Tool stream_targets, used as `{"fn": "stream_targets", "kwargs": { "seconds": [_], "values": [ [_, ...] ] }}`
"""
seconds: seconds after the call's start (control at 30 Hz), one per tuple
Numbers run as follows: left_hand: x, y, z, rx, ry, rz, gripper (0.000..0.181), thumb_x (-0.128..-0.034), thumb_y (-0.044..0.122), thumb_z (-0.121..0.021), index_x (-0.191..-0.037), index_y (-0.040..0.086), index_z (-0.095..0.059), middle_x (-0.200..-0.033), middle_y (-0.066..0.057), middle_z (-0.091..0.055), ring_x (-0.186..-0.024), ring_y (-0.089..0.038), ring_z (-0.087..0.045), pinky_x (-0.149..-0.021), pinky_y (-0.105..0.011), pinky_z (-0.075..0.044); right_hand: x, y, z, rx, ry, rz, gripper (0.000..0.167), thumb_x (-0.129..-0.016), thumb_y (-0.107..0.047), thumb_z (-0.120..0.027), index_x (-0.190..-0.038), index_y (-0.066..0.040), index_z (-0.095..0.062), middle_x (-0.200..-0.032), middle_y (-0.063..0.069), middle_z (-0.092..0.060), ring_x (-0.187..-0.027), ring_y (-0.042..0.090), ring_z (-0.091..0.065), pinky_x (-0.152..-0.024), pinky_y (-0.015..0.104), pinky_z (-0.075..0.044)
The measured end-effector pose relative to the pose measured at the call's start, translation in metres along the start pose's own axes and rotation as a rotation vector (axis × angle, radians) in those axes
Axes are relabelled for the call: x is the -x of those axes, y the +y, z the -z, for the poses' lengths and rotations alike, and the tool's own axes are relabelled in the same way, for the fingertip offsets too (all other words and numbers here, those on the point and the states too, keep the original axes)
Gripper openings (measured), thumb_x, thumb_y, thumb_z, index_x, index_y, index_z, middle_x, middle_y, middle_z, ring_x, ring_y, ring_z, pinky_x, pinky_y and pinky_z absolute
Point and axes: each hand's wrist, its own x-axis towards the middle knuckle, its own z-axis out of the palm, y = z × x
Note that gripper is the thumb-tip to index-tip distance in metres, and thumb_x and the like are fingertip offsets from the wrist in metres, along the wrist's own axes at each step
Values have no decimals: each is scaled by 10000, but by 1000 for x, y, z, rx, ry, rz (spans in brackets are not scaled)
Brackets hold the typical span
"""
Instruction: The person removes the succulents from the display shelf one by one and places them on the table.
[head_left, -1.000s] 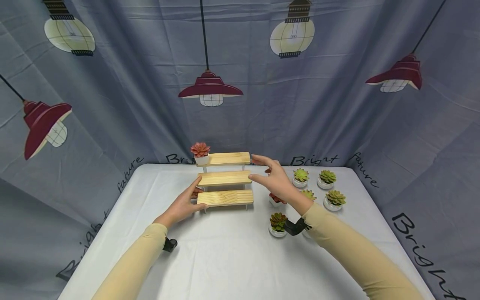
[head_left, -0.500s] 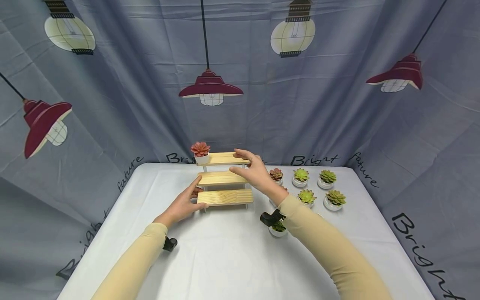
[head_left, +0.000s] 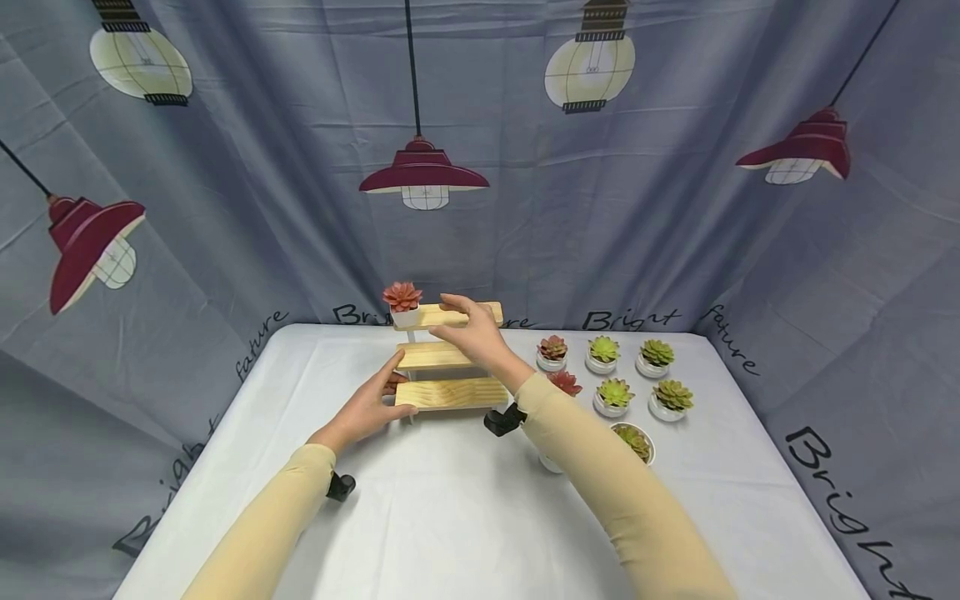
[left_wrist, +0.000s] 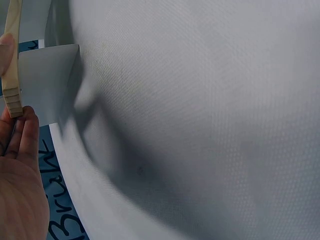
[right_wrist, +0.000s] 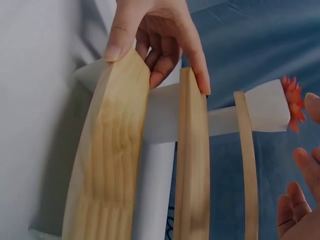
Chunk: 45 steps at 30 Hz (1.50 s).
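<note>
A three-tier wooden shelf stand (head_left: 450, 394) is at the back of the table. Its left end is held by my left hand (head_left: 365, 407); in the right wrist view, the thumb lies on the lowest board and a finger touches the middle one. A red succulent in a white pot (head_left: 402, 302) stands at the left end of the top board. My right hand (head_left: 480, 335) hovers in front of the upper boards, its fingers spread apart and holding nothing. It is to the right of the red succulent, not touching it, and covers part of the boards.
To the right, several small potted succulents stand on the white table (head_left: 450, 517), among them a bright green one (head_left: 615, 393) and a reddish one (head_left: 552, 350). My right forearm partly covers some of them. A grey curtain (head_left: 495, 233) hangs behind.
My right hand has moved left from the stand's right end to in front of its upper boards. The left hand keeps its place on the stand.
</note>
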Motion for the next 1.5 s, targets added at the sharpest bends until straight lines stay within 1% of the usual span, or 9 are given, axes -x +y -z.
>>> {"fn": "stream_targets", "kwargs": {
  "seconds": [0.17,0.37,0.57,0.8,0.97,1.1,1.2,1.4,1.5],
  "values": [
    [0,-1,1,4,-4,4,1111,-866,287,-854,-1655,367,-76,-1417,-125,-512,-1286,-338,-552,-1096,-519,-433,-13,-1,-11,72,15,-8,643,-939,-347,-764,-1519,-226,-515,-1412,-59,-581,-1353,231,-353,-1019,495,-468],
    [-1,-1,1,11,-7,3,1107,-863,296,-856,-1657,358,-87,-1419,-124,-512,-1283,-333,-550,-1094,-509,-436,-21,-1,-18,146,24,-20,634,-939,-379,-747,-1514,-238,-520,-1412,-64,-585,-1365,216,-328,-1052,506,-422],
    [-1,-2,0,13,1,-12,1106,-858,297,-859,-1660,339,-99,-1398,-121,-523,-1268,-329,-562,-1090,-500,-443,-24,0,-21,151,31,-36,643,-940,-388,-741,-1518,-217,-518,-1423,-53,-584,-1373,217,-315,-1081,525,-380],
    [-2,-3,-1,17,0,-12,1113,-853,321,-862,-1658,352,-94,-1385,-118,-535,-1263,-326,-569,-1091,-496,-444,-28,2,-23,167,40,-44,622,-940,-406,-742,-1503,-241,-534,-1423,-61,-587,-1372,207,-321,-1106,525,-345],
    [-1,-2,-1,8,13,-21,1115,-849,299,-868,-1662,321,-105,-1366,-116,-551,-1252,-324,-577,-1094,-486,-444,-32,1,-26,173,30,-42,610,-949,-406,-733,-1502,-235,-539,-1428,-51,-587,-1376,214,-320,-1114,524,-333],
    [-1,-2,-2,8,15,-30,1117,-850,281,-868,-1666,289,-105,-1366,-126,-550,-1254,-332,-576,-1100,-485,-439,-34,0,-27,162,27,-62,604,-945,-407,-739,-1494,-240,-550,-1427,-48,-582,-1379,220,-315,-1110,519,-344],
    [0,-2,-3,10,17,-28,1117,-850,273,-868,-1666,292,-104,-1376,-127,-543,-1259,-333,-572,-1104,-477,-437,-36,-1,-29,153,21,-76,600,-943,-404,-743,-1489,-243,-555,-1426,-51,-578,-1372,219,-314,-1106,516,-350],
    [0,-1,-2,7,17,-28,1119,-851,271,-868,-1665,296,-100,-1376,-128,-540,-1270,-339,-566,-1111,-478,-430,-39,-1,-29,177,25,-66,593,-939,-411,-746,-1477,-234,-570,-1410,-63,-601,-1317,201,-354,-1099,498,-338],
    [-1,-2,-2,7,17,-20,1121,-850,286,-868,-1663,319,-97,-1376,-114,-536,-1277,-330,-560,-1115,-474,-426,-40,-1,-29,185,22,-56,582,-939,-418,-744,-1466,-234,-582,-1406,-68,-607,-1310,199,-360,-1103,499,-325]
  ]
}}
